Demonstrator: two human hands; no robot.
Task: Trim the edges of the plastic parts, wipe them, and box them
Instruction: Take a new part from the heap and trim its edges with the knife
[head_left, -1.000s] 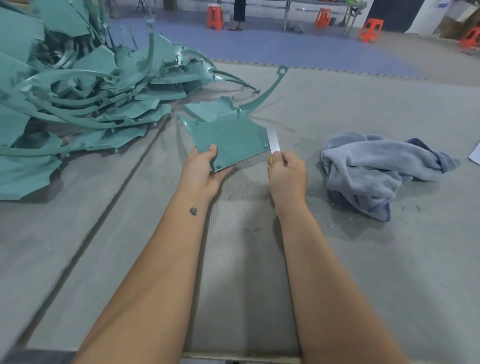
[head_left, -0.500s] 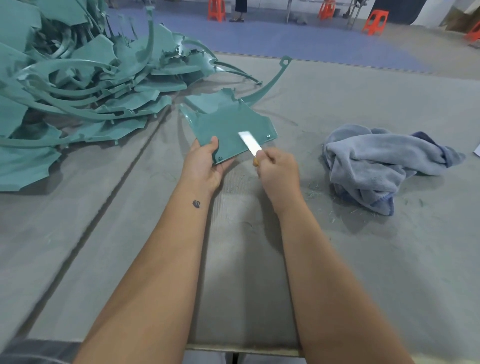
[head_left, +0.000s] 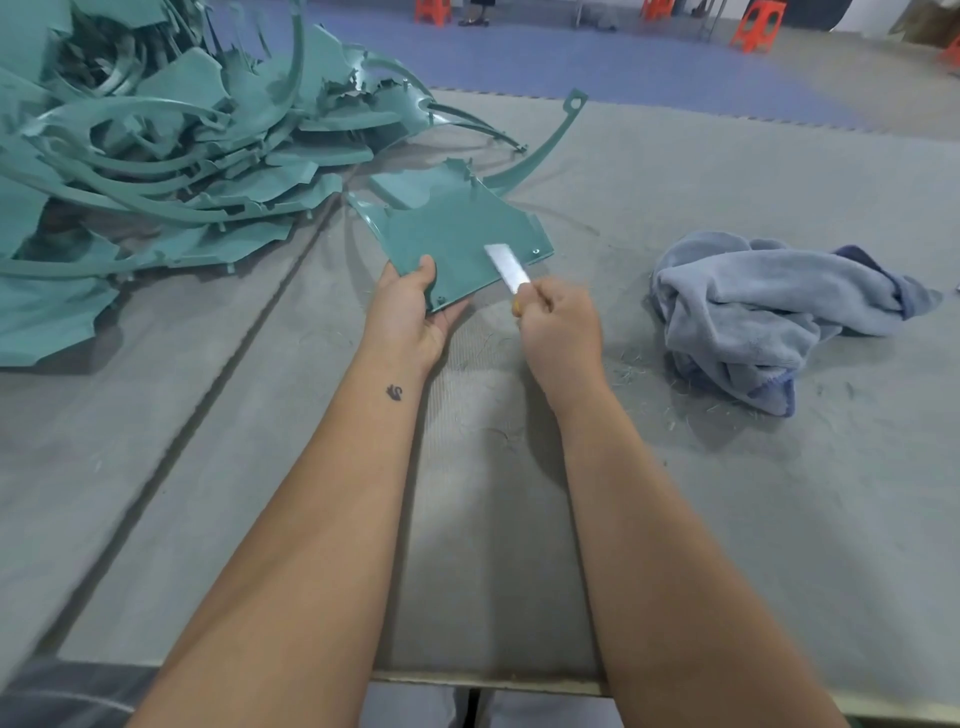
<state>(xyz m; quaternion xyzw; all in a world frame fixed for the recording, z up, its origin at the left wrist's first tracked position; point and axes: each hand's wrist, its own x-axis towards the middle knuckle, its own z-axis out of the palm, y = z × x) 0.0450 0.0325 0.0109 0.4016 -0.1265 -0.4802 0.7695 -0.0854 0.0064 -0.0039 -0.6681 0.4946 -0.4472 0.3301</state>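
1. Blade (head_left: 506, 269) position had changed: a second earlier it stood at the part's right edge; now it lay across the near edge of the plastic part (head_left: 457, 244).
2. Left hand (head_left: 410, 312) pinched the part's near corner, held above the table (head_left: 727, 519).
3. Right hand (head_left: 561, 332) gripped the knife handle.
4. Trimming seemed ongoing; cloth (head_left: 769, 312) and pile (head_left: 171, 156) waited.

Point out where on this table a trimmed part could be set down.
Bare grey table lies right of the right forearm, below the blue cloth, with only fine shavings near the cloth. Another bare strip runs left of the left forearm, below the pile of teal parts. The far left is crowded by that pile.
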